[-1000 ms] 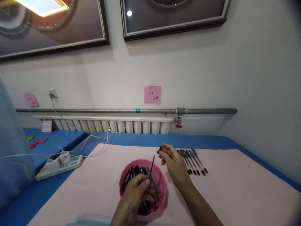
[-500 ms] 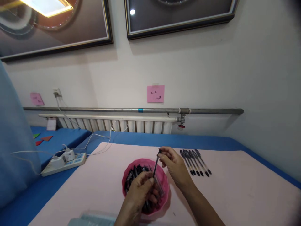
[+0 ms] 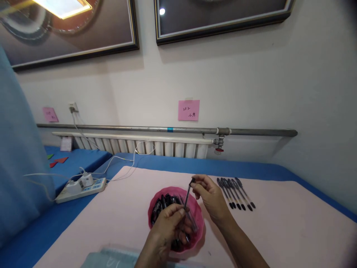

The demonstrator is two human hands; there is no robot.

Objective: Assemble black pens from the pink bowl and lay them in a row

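Left hand (image 3: 170,224): pinching the pen (image 3: 187,196) low down between thumb and forefinger, with remaining fingers curled over the bowl (image 3: 199,215).
Right hand (image 3: 209,195): closed at the fingertips on the black end (image 3: 192,181) atop the pen.
Pen: tilted above the bowl, between both hands; could twist or slide through the left pinch under a hard push, being held at one narrow spot.
Black end: perhaps a separate cap, too small here to tell; if loose, could sit crooked from a push out of line, or drop from so slight a grip.
Bowl: directly below, crowded with dark and clear parts (image 3: 162,203); could hide a dropped piece among lookalikes, or tip under a leaning left wrist.
Row of pens (image 3: 235,192): lying on the pink sheet (image 3: 111,212) near the right hand; could be knocked askew by a careless sideways sweep.
Power strip (image 3: 95,188): well apart from both hands; unlikely to interfere.
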